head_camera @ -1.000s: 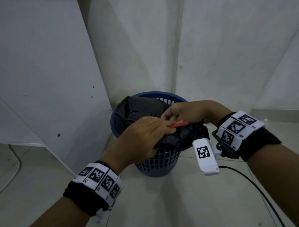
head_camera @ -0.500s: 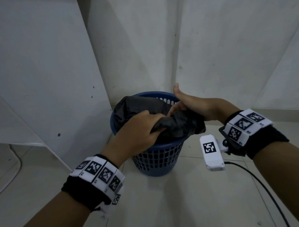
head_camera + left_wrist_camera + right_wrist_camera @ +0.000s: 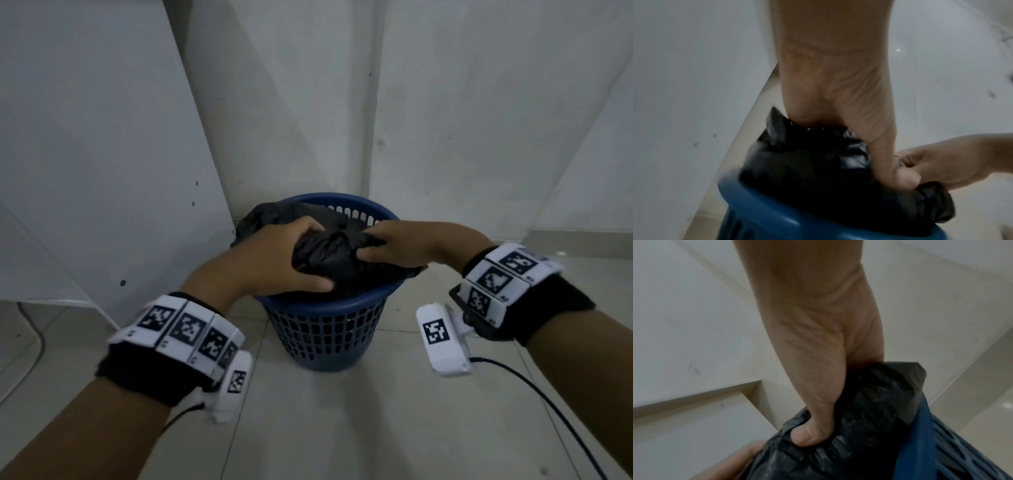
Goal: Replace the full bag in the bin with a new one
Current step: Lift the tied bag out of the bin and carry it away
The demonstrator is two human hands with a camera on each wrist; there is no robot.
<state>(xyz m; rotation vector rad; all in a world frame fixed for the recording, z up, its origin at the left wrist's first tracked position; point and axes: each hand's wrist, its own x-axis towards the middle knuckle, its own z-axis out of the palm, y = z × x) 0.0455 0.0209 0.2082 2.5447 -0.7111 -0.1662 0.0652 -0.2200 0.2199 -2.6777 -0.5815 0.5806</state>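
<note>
A blue mesh bin [image 3: 325, 329] stands on the tiled floor in a wall corner. A black plastic bag [image 3: 329, 253] bulges out of its top, bunched into a crumpled mound. My left hand [image 3: 274, 260] grips the bag's left side, thumb along the front, fingers curled over the top. My right hand [image 3: 394, 245] clutches the bag's right side, thumb pressed into the plastic. In the left wrist view my left hand [image 3: 875, 154] pinches the bag [image 3: 818, 178] above the bin rim [image 3: 760, 214]. In the right wrist view my right hand's thumb [image 3: 812, 434] digs into the bag [image 3: 869, 418].
A white panel [image 3: 102, 154] leans against the wall just left of the bin. Grey walls meet in a corner [image 3: 371, 102] behind it. A dark cable [image 3: 548, 411] trails across the floor at right; another cable [image 3: 34, 342] lies at far left.
Both hands moved from fiddling at the bag's top, where a red strip showed a second ago, to gripping the bunched bag from each side. The red strip is out of sight.
</note>
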